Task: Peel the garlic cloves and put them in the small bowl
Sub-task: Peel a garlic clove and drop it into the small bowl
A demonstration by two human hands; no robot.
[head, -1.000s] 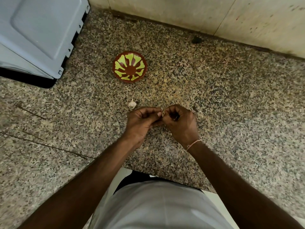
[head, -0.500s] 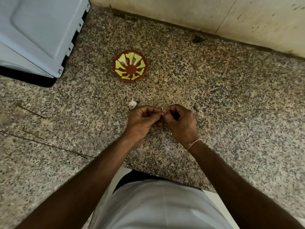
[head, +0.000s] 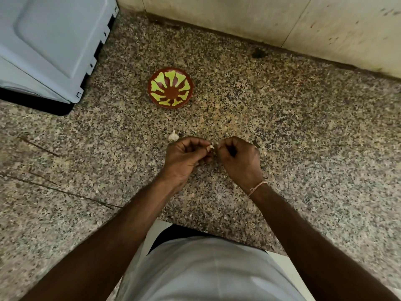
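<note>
Pinching one garlic clove (head: 211, 146) btwn left hand (head: 184, 157) & right hand (head: 237, 158), both clamped on it, centre frame. I reckon it's light, skin papery/slippery, so grab at the tip. Small bowl (head: 170, 88) sits at 12 o'clock, spare clove (head: 173, 137) at 11.

Our arms are bare, no sleeves reaching them; a thin pinkish thread bracelet (head: 257, 187) circles the wrist behind our right hand (head: 238, 158), and we wear a pale grey shirt (head: 208, 272).
</note>
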